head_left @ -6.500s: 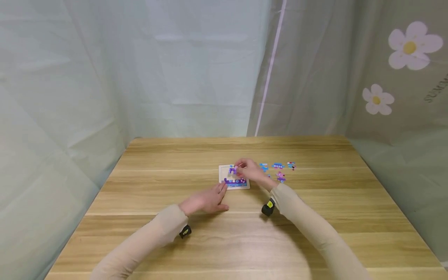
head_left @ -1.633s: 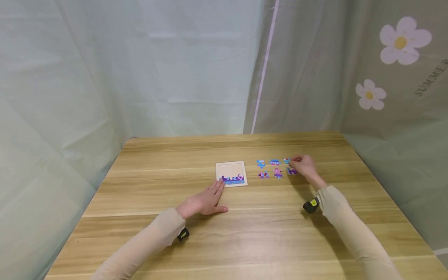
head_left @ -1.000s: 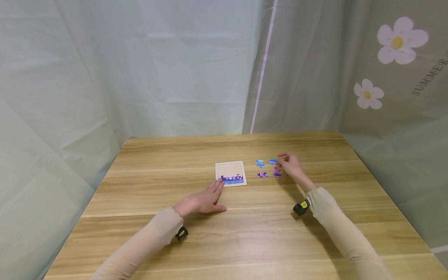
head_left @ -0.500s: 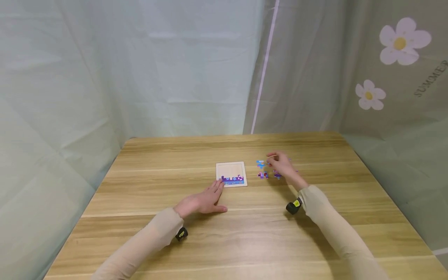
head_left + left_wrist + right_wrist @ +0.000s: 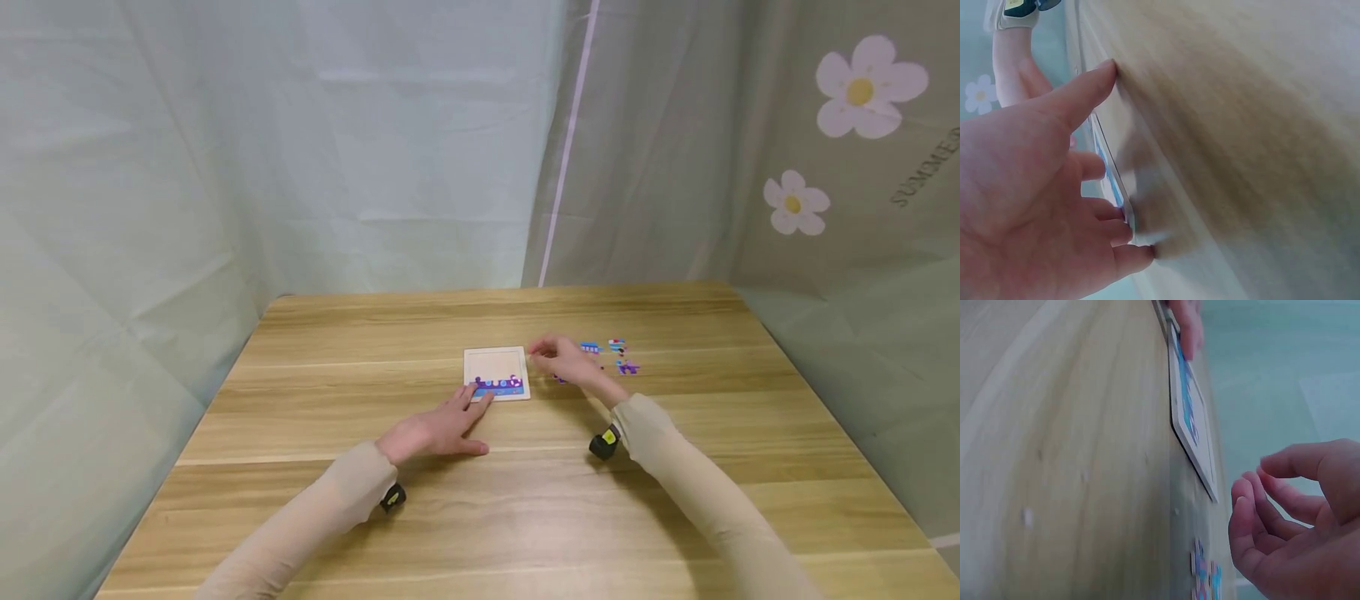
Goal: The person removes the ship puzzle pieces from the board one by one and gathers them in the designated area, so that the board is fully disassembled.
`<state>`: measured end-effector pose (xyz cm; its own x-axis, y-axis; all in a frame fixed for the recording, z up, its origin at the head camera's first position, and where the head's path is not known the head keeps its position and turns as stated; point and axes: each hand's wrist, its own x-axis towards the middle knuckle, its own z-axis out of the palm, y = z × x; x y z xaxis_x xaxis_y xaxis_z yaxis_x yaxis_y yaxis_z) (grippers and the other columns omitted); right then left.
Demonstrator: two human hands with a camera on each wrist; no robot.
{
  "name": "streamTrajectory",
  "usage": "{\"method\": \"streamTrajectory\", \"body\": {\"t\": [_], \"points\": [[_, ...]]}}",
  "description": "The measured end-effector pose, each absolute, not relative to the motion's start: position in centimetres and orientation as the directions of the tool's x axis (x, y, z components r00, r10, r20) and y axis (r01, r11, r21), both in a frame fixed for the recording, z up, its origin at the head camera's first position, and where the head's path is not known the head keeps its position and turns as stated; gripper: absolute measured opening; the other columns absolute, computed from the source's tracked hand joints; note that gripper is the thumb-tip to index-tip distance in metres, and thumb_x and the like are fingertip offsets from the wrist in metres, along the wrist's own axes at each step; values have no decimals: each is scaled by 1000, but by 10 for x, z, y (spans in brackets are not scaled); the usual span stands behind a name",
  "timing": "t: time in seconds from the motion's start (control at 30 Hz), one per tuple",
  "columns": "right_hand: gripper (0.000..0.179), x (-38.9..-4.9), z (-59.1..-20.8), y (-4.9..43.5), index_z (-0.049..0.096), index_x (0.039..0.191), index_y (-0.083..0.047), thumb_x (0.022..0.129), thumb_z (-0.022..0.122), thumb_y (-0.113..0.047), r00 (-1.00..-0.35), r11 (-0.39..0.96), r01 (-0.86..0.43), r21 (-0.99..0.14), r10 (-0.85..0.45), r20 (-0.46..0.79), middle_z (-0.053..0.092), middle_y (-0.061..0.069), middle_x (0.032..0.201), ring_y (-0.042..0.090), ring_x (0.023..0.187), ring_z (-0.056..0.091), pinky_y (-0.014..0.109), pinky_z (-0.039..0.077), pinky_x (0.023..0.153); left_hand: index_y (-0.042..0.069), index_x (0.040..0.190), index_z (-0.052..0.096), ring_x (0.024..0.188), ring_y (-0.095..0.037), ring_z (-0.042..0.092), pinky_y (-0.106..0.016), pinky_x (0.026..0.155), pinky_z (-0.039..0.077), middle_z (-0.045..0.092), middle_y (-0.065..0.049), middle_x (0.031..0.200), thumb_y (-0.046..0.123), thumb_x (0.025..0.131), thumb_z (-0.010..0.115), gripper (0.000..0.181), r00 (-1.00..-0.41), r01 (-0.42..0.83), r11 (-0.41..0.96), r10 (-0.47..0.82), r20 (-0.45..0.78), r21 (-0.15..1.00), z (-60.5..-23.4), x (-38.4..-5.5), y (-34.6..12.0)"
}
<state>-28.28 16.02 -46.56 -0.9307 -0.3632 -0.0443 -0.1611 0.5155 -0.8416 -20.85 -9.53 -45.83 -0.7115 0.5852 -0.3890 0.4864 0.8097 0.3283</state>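
A square, light wooden puzzle tray (image 5: 495,364) lies on the table, with a purple and blue strip of pieces (image 5: 498,387) along its near side. My left hand (image 5: 444,429) rests palm down, fingers spread, fingertips at the tray's near left corner; the left wrist view shows them along its edge. My right hand (image 5: 564,360) hovers just right of the tray, its fingers loosely curled. In the right wrist view its thumb and fingertips (image 5: 1242,503) come close together, with no piece showing between them. Part of the loose pieces is hidden under this hand.
Right of the tray lie loose puzzle pieces: a blue one (image 5: 590,347), a blue and white one (image 5: 617,346) and a purple one (image 5: 627,367). The wooden table (image 5: 525,500) reaches back to pale curtains (image 5: 420,167).
My right hand has moved left from the far right pieces, across the others, to the tray's right side. Earlier it held a purple piece over the tray. My left hand has stayed nearly still.
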Motion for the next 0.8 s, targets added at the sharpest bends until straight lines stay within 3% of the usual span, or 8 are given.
{"method": "streamTrajectory", "body": {"t": [0.2,0.47,0.67,0.8], "points": [[23,-282,-471,142,66,109,3,88,67,-6,-893,565,-257,-784,-450,-31,69,15,99,20,89,64,27,53,80,16,156,19,148,-41,12,-55,117,27,5,-26,160,50,93,58,81,-715,493,810,585,-382,318,-455,-210,-94],[41,-275,-470,130,65,109,4,74,82,-10,-853,657,-354,-666,-519,-58,70,16,101,24,92,66,33,56,86,15,155,20,149,-40,9,-56,117,26,4,-23,161,51,95,53,77,-707,509,802,597,-379,313,-454,-209,-95],[36,-276,-468,127,66,103,0,73,83,-10,-856,695,-350,-628,-510,-87,70,12,99,23,91,64,35,55,87,7,155,12,151,-33,5,-46,122,18,2,-17,163,51,93,56,88,-646,561,754,657,-388,342,-455,-213,-97],[33,-279,-466,126,66,100,-2,73,83,-12,-849,717,-371,-590,-519,-97,70,10,96,20,88,63,34,54,85,8,156,7,151,-29,2,-44,123,16,-2,-12,163,52,92,57,93,-629,553,757,654,-421,348,-454,-214,-96]]}}
